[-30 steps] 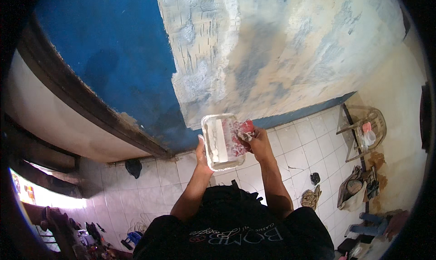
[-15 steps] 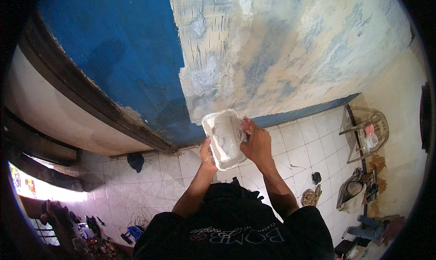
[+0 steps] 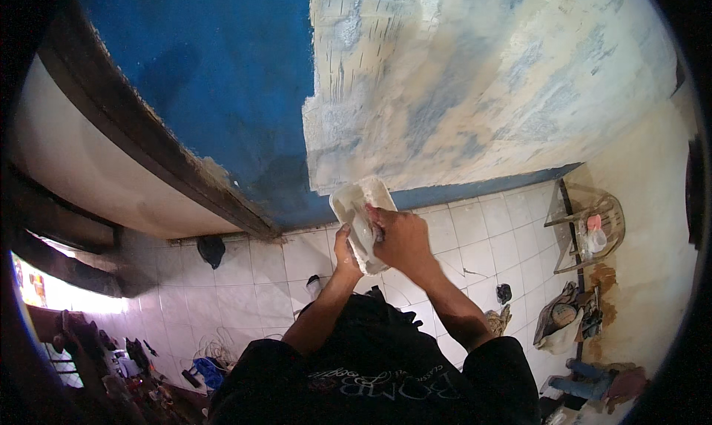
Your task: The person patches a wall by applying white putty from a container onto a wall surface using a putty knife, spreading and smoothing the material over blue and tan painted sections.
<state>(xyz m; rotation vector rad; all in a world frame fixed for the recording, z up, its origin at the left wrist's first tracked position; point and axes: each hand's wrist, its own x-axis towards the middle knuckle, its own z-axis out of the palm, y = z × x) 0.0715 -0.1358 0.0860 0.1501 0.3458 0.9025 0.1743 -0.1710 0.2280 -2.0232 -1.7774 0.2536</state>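
Observation:
A white rectangular tub [image 3: 382,194] with whitish paste smeared inside rests in my left hand [image 3: 345,253], whose fingers and thumb grip its left side and lower edge. My right hand [image 3: 403,239] is closed around a red-handled putty knife [image 3: 371,212] over the tub's right half. The knife's blade is mostly hidden by the hand and the tub. In front of me rises a wall [image 3: 445,76], patchy with cream and white filler over blue; its left part is a plain blue painted surface [image 3: 222,61].
Dark wooden trim [image 3: 148,128] borders the blue wall at left. On the tiled floor [image 3: 245,277] lies a black bag [image 3: 211,252]. To the right are a chair [image 3: 593,221] holding a pink item, a sack [image 3: 560,317] and clothes [image 3: 593,384]. Assorted clutter [image 3: 141,366] sits at lower left.
My right hand and the putty knife have moved left, from the tub's right rim to over its inside. The tub is tilted more. The whole view has shifted slightly.

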